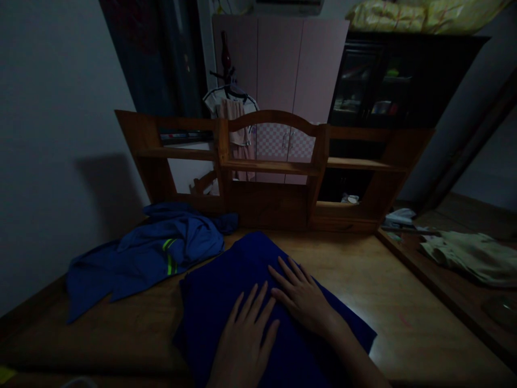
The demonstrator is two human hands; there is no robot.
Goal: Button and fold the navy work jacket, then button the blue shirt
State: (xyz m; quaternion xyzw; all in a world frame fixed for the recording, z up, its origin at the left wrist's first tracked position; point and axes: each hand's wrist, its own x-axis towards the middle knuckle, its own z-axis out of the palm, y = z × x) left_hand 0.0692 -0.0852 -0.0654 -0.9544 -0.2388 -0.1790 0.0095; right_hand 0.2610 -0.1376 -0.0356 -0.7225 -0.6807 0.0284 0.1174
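Blue cloth (238, 267) — left hand (248, 334), right hand (304, 299) atop

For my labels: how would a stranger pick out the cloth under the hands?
Find the wooden shelf unit with the arched top. In front of it, a deep-blue cloth lies beneath the left hand and right hand. Unlike the crumpled blue garment at its left, it shows no yellow-green stripes.
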